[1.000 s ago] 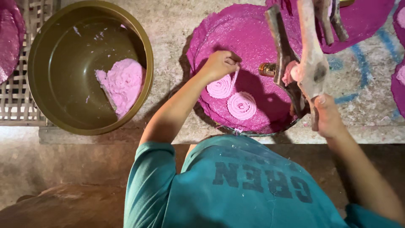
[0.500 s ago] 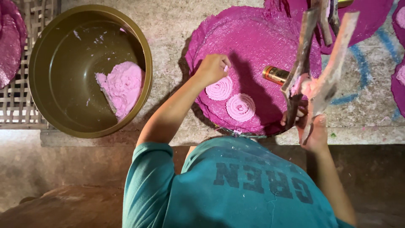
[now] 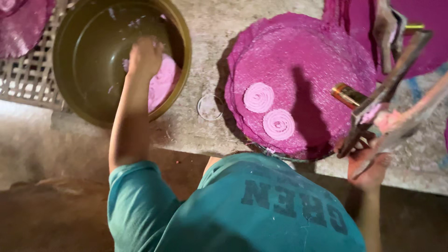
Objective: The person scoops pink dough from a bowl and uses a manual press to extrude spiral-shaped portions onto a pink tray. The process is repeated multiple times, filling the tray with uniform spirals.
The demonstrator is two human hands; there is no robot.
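Head view: my press tool (image 3: 387,100) is blurred & cut off at top edge, can't make out its parts. My right hand (image 3: 368,163) sits in shadow at the tabletop (image 3: 210,28) edge, fingers wrapped round the tool's lower handles. My left hand (image 3: 145,57) is down in the brass bowl (image 3: 84,60), fingers curled on the pink dough (image 3: 163,86); fingertips hidden. Two pink spirals (image 3: 268,112) lie on the magenta mat (image 3: 303,56), just beside each other.

Stone slab (image 3: 205,133): bowl (image 3: 179,88), magenta tray (image 3: 354,60)
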